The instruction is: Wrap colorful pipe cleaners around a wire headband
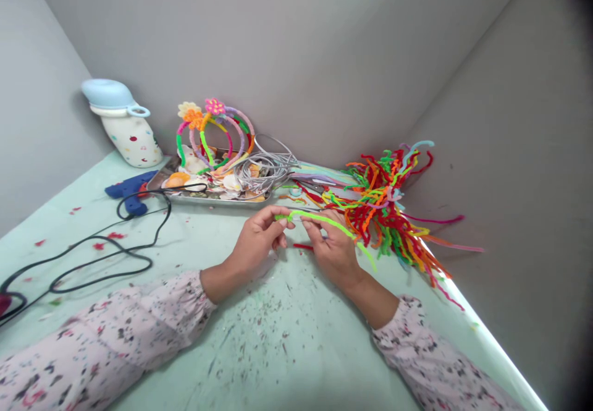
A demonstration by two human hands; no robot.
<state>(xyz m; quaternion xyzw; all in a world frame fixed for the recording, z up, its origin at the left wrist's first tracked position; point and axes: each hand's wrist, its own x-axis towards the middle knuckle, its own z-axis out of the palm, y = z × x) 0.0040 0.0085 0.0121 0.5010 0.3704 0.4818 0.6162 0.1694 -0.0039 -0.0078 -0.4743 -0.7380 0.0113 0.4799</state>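
Observation:
A bright lime-green pipe cleaner (334, 223) runs between my two hands above the table. My left hand (258, 238) pinches its left end, where the fuzzy stem looks wrapped or bunched. The fingers of my right hand (334, 248) are closed round it farther along, and its free end hangs past the knuckles to the right. A thin pale strip shows between the fingertips, too small to name. Below them a short red piece of pipe cleaner (302, 246) lies on the table, partly hidden by my right hand.
A metal tray (217, 201) holds shells, flower-topped pipe-cleaner hoops (227, 130) and coiled grey wire (266, 173). Behind my right hand lies a heap of coloured pipe cleaners (384, 207). At left are a blue glue gun (132, 191), its black cord (99, 237) and a bottle (130, 133).

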